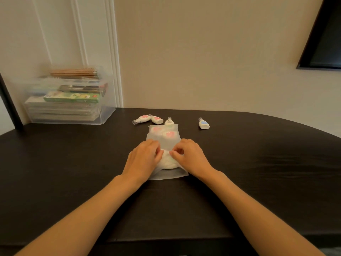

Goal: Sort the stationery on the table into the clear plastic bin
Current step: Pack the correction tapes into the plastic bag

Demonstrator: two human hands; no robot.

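Observation:
A frosted plastic pouch (164,137) lies flat in the middle of the dark table (258,172), with several small white bottles showing through it. My left hand (143,159) and my right hand (190,156) both rest on its near half, fingers curled and pinching the plastic. Beyond the pouch lie loose small bottles: two with pink labels (141,119) (156,119), one white (169,121) touching the pouch's far edge, and one with a blue label (203,124) to the right. The clear plastic bin (105,115) stands at the far left.
The bin holds stacked flat packs, a green box (73,97) and a bundle of wooden pencils (73,73) on top. A cream wall runs behind the table. A dark frame (323,43) hangs at upper right. The table's near edge is at the bottom.

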